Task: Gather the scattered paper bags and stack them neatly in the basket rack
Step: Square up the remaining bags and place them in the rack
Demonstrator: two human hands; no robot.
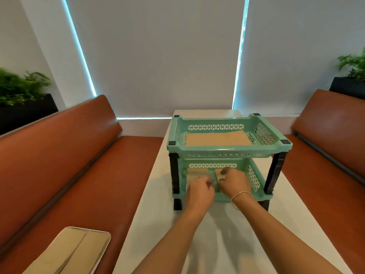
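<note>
Both hands inside the lower tier of the mint basket rack (pixel 229 149), reaching in from 6 o'clock. Left hand (pixel 199 191) with fingers curled at the near edge of a paper bag (pixel 195 173) lying at 10 o'clock in that tier; appears to pinch it, though blur hides the contact. Right hand (pixel 233 182) likewise curled, on a second bag (pixel 219 173) just beside the first, at about 1 o'clock from the left hand; a bracelet (pixel 241 194) at the wrist. More bags (pixel 217 139) already flat in the upper tier. Another bag (pixel 67 252) on a tray (pixel 104 234) on the brown seat (pixel 69 165), far out at 8 o'clock, not yet gathered. Rack standing on the white surface (pixel 217 244), near its far end.

Likely step: squaring the lower pile. Risks, judged from here: little headroom under the upper tier, so knuckles could catch the rim and shift the light rack; bags pushed unevenly could buckle against the back wall or catch in the perforated sides; the two bags could end up side by side rather than stacked.
</note>
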